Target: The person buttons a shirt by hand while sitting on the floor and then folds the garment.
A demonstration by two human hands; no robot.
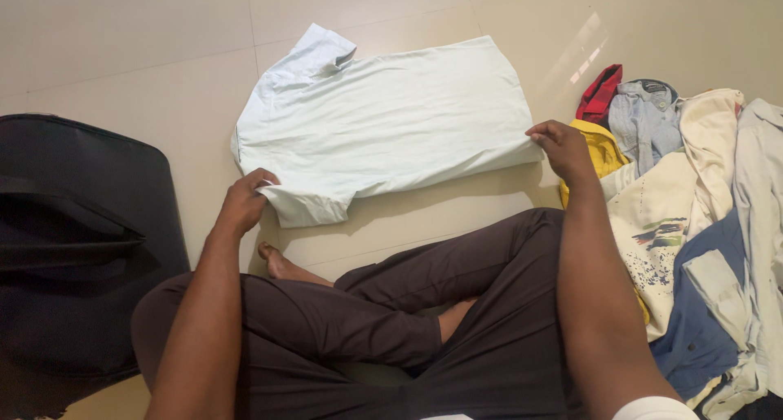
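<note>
Seated person, legs crossed on the tiled floor [122,53]. Left hand [245,200] pinches the sleeve and right hand [563,147] pinches the hem corner of a pale shirt [391,118], laid flat mid-floor and apparently folded once lengthwise; further folds remain. Black suitcase [73,249] at left edge; unfolded clothes pile [693,224] crowds the right.

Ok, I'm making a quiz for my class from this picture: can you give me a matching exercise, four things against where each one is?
Things:
1. pale shirt
2. black suitcase
3. left hand
4. clothes pile

Places:
a. on the person's right
b. gripping a sleeve
c. spread flat on the floor ahead
d. on the person's left

Pairs: 1-c, 2-d, 3-b, 4-a
</note>
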